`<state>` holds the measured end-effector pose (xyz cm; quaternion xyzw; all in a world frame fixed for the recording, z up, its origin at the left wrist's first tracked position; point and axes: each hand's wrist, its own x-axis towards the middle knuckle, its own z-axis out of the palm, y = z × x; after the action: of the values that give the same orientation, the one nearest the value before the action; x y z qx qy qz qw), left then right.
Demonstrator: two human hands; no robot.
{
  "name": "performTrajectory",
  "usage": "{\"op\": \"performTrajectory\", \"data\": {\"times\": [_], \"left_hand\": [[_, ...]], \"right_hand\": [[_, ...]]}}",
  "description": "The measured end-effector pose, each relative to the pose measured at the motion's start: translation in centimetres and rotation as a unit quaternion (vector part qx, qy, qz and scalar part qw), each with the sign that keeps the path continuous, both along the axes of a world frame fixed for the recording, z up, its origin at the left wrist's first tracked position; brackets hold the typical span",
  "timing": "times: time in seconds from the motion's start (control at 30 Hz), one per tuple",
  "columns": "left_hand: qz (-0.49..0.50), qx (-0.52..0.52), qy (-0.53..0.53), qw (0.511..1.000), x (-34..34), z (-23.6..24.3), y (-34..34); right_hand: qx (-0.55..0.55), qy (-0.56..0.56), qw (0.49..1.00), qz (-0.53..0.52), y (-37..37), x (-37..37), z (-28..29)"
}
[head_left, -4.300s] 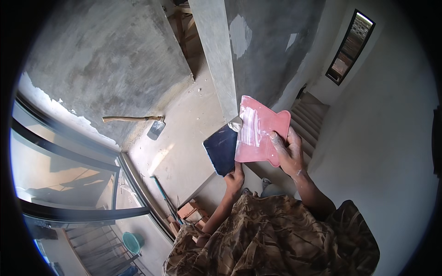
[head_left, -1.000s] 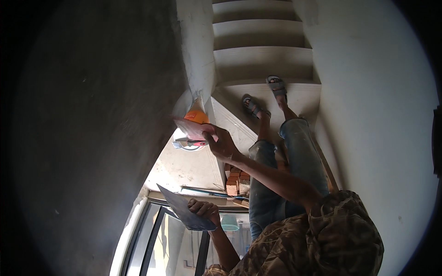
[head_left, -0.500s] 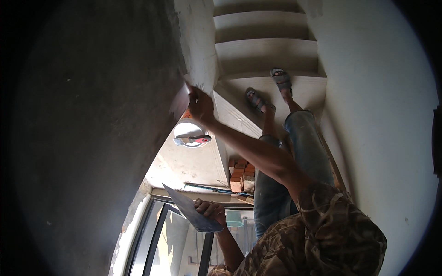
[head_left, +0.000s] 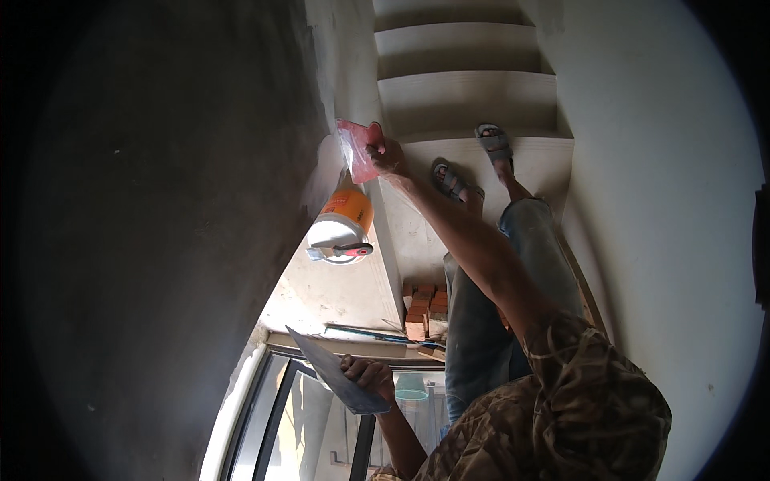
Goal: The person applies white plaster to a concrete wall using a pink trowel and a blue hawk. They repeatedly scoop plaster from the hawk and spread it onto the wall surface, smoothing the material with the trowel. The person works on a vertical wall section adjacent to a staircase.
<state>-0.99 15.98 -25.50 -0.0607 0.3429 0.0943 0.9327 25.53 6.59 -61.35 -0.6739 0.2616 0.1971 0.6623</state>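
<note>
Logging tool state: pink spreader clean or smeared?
Smeared: whitish patches show on the pink spreader, held in the right hand. Coating thickness: cannot tell.

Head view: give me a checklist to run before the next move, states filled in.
1. Pink plastic spreader gripped in the right hand: ok.
2. Dark flat board gripped in the left hand: ok.
3. Spreader touching the grey plastered wall: cannot tell.
4. Top of the round white-and-orange bucket unobstructed: not ok; a red-and-black-handled scraper lies across it.
5. Bucket open: cannot tell.
6. Right grey sandal clear of the pale step edge: not ok; its toe crosses it here.
</note>
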Motion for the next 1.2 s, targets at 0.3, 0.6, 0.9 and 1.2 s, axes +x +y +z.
{"op": "performTrajectory", "data": {"times": [0.3, 0.6, 0.9, 1.2], "left_hand": [[0.007, 0.036, -0.024, 0.999, 1.1, 1.7, -0.1], [-0.008, 0.039, -0.035, 0.999, 0.7, 2.5, 0.4], [-0.007, 0.001, -0.015, 1.0, 0.4, 1.3, -0.7], [0.0, 0.018, -0.014, 1.0, 0.4, 1.7, -1.2]], "right_hand": [[-0.002, -0.015, 0.997, 0.074, 0.8, -3.4, 18.4], [0.02, 0.042, 0.995, 0.087, -6.4, -6.7, 21.1], [-0.07, -0.008, 0.998, 0.005, 0.5, -5.5, 6.1], [-0.074, 0.003, 0.996, 0.038, -1.4, -7.5, 13.3]]}}
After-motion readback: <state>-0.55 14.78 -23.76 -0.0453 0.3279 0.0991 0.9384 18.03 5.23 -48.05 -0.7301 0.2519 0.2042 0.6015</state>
